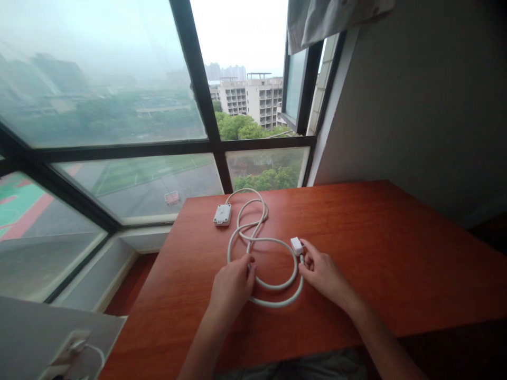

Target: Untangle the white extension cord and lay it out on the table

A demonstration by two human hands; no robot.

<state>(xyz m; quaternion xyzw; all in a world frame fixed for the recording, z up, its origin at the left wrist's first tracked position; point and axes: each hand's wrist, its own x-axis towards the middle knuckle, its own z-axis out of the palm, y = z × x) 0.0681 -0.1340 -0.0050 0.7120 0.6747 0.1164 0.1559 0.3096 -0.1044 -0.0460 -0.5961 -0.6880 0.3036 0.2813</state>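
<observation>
A thick white extension cord (273, 304) lies in loose loops on the brown wooden table (380, 264). One end runs into a flat grey-white box (222, 215) with dark spots at its corners, near the table's back left. My left hand (233, 285) is closed around the cord at the left side of the loops; its fingertips partly hide the grip. At the right side, my right hand (322, 272) pinches the other end, with the thumb low by the cord and the forefinger against a white block-shaped plug (296, 246). The plug's pins cannot be made out.
Dark-framed windows (130, 150) rise behind and left of the table, one pane standing open. A grey wall (412, 105) borders the right. Low on the left, a white plug and cable sit in a wall socket (71, 348). A cloth (336, 21) hangs above.
</observation>
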